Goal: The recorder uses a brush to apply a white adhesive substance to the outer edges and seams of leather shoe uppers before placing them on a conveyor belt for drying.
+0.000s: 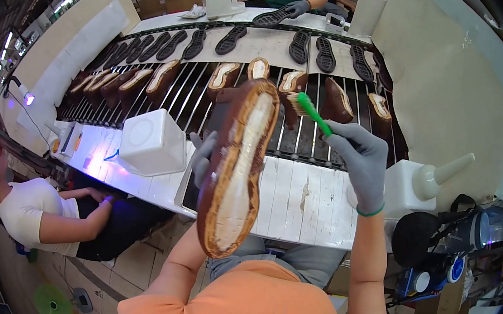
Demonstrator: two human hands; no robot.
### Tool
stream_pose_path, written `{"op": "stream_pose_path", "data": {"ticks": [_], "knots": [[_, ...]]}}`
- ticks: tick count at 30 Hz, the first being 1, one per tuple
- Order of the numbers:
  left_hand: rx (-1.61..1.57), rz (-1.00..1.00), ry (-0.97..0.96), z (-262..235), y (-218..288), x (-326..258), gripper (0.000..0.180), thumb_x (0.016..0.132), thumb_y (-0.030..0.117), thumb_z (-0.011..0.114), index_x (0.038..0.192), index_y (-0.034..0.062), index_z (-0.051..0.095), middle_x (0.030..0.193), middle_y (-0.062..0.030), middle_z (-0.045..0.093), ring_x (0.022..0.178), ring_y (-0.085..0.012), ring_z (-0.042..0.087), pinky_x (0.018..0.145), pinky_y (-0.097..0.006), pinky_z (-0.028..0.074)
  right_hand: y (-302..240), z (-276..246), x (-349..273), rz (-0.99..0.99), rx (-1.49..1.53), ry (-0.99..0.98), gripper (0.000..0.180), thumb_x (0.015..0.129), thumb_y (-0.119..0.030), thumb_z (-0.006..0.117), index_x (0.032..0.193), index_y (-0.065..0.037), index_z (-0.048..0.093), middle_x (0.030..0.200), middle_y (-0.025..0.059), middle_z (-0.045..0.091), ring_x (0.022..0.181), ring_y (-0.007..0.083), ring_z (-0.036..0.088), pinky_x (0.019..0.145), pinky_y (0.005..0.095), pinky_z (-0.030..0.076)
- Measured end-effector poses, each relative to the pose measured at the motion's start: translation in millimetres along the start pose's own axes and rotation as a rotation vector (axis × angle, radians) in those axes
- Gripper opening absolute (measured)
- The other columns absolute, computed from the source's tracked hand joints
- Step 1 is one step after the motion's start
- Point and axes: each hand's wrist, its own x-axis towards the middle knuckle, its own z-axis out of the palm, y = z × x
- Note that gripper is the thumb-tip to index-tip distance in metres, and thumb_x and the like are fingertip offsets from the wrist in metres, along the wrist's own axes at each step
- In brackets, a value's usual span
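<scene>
Closest to the camera, a brown shoe upper (236, 168) is held bottom-up, its pale insole board facing the viewer, toe end low near the person's chest and heel end raised toward the conveyor. The left hand (202, 158), in a grey glove, is behind and to the left of the shoe; only a few fingers show curled round its edge, gripping it. The right hand (361, 161), also grey-gloved, sits to the right of the shoe and slightly above its middle, fingers closed round the handle of a green brush (310, 111) whose bristles meet the shoe's upper right rim near the heel. Beneath both hands lies a white slatted table (296, 200), with a white square container (153, 142) to the left and a white nozzle bottle (427, 182) to the right. Beyond runs a bar conveyor (196, 94) carrying more brown uppers, then a row of black soles (231, 40). At the far side, another person's gloved hand (295, 7) rests on a sole.
</scene>
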Motion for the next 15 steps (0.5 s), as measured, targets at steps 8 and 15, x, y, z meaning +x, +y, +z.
{"op": "stream_pose_path", "data": {"ticks": [8,15], "knots": [[0.014,0.521,0.109,15.1,-40.7,3.4,0.084,0.082,0.015,0.074,0.143,0.0130,0.017,0.131,-0.0178,0.039,0.126,-0.0308,0.044,0.115,-0.062,0.016,7.7,3.1,13.2,-0.142,-0.207,-0.035,0.023,0.083,-0.003,0.070,0.106,-0.001,0.072,0.084,0.0031,0.068,0.070,0.0052,0.054,0.064,0.0209,0.042],[-0.179,0.477,0.182,24.3,-56.3,2.3,0.029,0.090,0.015,0.059,0.117,0.0186,0.048,0.132,-0.0130,0.050,0.120,-0.0354,0.057,0.114,-0.067,0.000,2.6,6.0,-15.4,-0.105,-0.267,-0.381,0.021,0.077,-0.002,0.074,0.098,-0.002,0.074,0.080,0.0076,0.068,0.069,0.0106,0.062,0.063,0.0251,0.047]]}}
